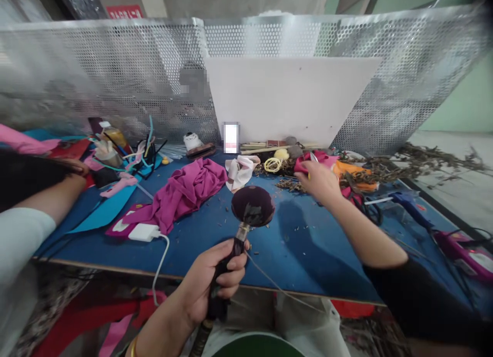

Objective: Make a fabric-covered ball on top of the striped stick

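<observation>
My left hand (215, 280) is wrapped round the dark handle of a tool with a round, dark purple head (253, 206), held over the table's front edge. A thin cord hangs from near the handle. My right hand (319, 181) reaches to the back right, over a red and pink cloth (327, 160). Its fingers are bent round a small, shiny metal tool (313, 156), perhaps scissors or tweezers. Left of it lie a yellow band coil (272, 165) and a pale yellow ball (281, 154). A white patterned cloth (241, 172) lies behind the round head.
On the blue table (231, 254) lie a magenta cloth (192, 187), a white charger (144, 232) with a cable, dried twigs and a glue gun (412, 208). Another person's arm (57, 198) is at the left. A phone (231, 137) stands before a white board (292, 100).
</observation>
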A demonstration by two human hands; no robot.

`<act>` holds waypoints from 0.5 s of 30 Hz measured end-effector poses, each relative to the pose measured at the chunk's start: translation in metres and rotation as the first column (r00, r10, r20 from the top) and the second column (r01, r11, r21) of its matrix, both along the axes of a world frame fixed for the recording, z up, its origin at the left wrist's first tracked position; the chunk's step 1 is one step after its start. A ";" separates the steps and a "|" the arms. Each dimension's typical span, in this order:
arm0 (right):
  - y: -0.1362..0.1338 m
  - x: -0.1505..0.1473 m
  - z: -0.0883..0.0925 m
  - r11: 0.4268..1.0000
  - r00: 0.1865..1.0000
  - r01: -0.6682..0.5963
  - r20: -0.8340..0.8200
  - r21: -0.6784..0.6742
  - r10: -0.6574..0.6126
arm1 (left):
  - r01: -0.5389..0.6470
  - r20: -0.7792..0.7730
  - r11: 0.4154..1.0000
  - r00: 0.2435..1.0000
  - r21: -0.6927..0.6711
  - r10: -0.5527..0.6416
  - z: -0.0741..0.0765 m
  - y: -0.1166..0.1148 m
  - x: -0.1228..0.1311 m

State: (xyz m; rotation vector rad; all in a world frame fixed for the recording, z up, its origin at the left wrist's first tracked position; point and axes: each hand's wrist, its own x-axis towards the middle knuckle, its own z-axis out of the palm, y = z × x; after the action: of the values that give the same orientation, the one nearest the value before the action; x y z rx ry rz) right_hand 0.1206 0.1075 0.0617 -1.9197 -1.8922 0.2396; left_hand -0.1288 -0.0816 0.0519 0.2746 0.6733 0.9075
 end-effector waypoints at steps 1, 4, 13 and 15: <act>-0.028 -0.010 -0.001 0.977 0.964 -0.212 -0.162 -0.001 0.209 | -0.001 -0.028 1.000 1.000 0.013 0.001 0.001 0.000 0.001; -0.115 -0.041 -0.017 0.769 0.546 -0.640 -0.698 0.009 0.463 | 0.002 -0.109 0.997 0.994 0.071 0.005 0.005 -0.003 0.006; -0.215 -0.038 -0.039 0.906 0.370 -0.364 -0.860 0.215 0.352 | 0.045 -0.327 0.980 0.945 0.193 0.021 0.010 -0.023 0.022; -0.217 -0.035 -0.034 0.895 0.188 -0.326 -0.906 0.306 0.378 | 0.050 -0.378 0.979 0.925 0.198 0.029 0.008 -0.029 0.027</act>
State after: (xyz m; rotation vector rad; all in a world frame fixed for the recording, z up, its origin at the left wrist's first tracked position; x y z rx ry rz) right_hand 0.0856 -0.1098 0.0276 -0.7555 -1.3105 1.2049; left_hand -0.1014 -0.1101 0.0601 0.6507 0.9359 0.9232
